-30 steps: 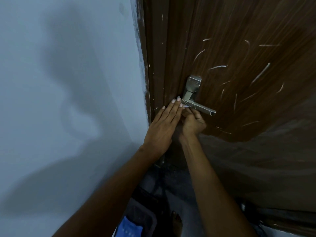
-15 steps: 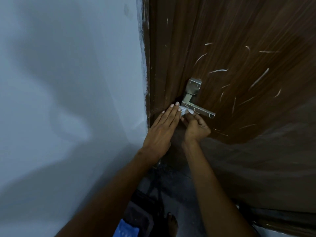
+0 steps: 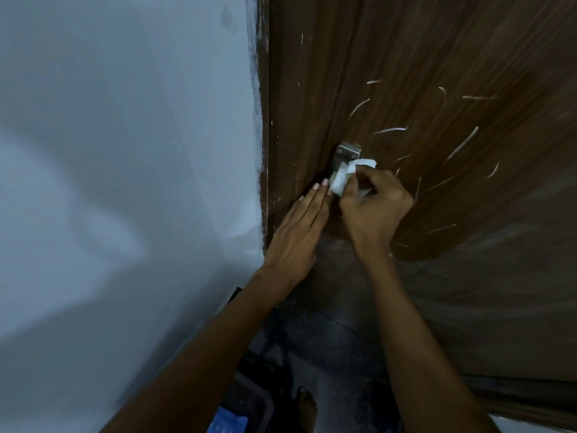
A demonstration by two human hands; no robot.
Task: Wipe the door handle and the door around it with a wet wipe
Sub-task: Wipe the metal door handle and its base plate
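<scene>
A dark brown wooden door [image 3: 437, 73] with white scratch marks fills the right side. Its metal handle [image 3: 348, 151] shows only by the top of its plate; the lever is hidden behind my right hand. My right hand [image 3: 373, 207] is closed on a crumpled white wet wipe [image 3: 345, 176] and presses it over the handle. My left hand [image 3: 299, 232] lies flat on the door just left of the handle, fingers straight and together, fingertips beside the wipe.
A pale grey wall [image 3: 125, 182] stands to the left of the door frame [image 3: 263, 120]. Below are a dark floor, a bare foot [image 3: 307, 407], a dark bin [image 3: 249, 398] and something blue [image 3: 228, 421] at the bottom edge.
My right hand has risen from under the lever to cover it, and the wipe now shows above my fingers. The left hand stays flat on the door.
</scene>
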